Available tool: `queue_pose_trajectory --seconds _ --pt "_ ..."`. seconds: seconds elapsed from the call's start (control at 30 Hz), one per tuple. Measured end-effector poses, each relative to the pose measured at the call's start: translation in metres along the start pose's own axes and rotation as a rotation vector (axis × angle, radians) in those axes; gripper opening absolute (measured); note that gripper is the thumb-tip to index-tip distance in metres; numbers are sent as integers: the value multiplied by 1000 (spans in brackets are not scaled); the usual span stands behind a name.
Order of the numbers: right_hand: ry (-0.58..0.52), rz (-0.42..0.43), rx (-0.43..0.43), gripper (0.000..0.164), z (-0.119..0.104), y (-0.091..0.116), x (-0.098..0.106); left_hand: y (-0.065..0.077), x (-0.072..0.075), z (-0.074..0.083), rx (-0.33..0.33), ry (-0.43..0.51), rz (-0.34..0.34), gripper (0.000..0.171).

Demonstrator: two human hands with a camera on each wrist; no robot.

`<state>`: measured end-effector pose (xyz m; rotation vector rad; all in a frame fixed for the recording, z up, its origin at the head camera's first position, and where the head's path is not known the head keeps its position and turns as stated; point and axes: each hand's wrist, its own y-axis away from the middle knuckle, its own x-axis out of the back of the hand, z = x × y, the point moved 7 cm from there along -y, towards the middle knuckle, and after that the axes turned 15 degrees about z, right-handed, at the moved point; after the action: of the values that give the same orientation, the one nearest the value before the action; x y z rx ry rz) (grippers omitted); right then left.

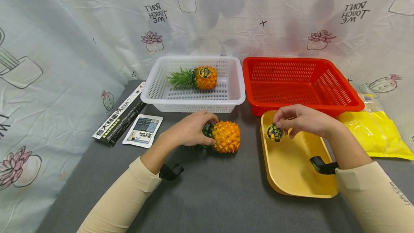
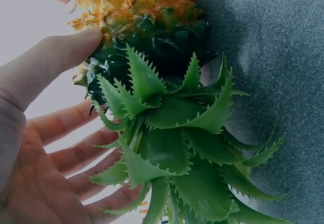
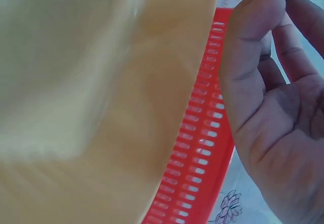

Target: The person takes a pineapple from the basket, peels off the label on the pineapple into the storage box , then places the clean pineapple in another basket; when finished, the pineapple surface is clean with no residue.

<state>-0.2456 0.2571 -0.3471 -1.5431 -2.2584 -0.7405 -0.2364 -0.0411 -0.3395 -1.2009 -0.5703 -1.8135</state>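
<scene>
1. Nearest, toward the right edge of the tabletop (image 1: 226, 197), lies a yellow tray (image 1: 297, 168).
2. Near the tabletop's middle, the left hand (image 1: 192, 130) grips a pineapple (image 1: 227, 137) where fruit meets crown, thumb on one side, fingers on the other; the fruit lies with its crown toward the left edge.
3. Over the tray's far left corner, the right hand (image 1: 302, 119) pinches a round dark sticker (image 1: 275, 133) between thumb and forefinger. The right wrist view barely catches it, so its sticky side is hard to make out.
4. The step in hand looks like labelling this pineapple; the next move probably calls for steadying the fruit, bringing the sticker across and pressing it onto the bumpy skin.
5. Farther, a white pouch (image 1: 143, 131) and a dark box (image 1: 121, 116) lie near the far left corner, a yellow packet (image 1: 373, 134) by the far right.
6. Along the far edge, a white basket (image 1: 194, 101) holds another pineapple (image 1: 208, 82), already labelled, beside a red basket (image 1: 284, 69).
</scene>
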Motion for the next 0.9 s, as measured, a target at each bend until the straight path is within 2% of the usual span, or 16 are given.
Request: queue_pose_trajectory --seconds 0.5,0.9 --pt "-6 -86 -60 25 28 -7 -11 1 1 1 -6 -13 13 64" --pt "105 -56 -67 19 41 -14 -22 0 0 2 -11 -18 10 64"
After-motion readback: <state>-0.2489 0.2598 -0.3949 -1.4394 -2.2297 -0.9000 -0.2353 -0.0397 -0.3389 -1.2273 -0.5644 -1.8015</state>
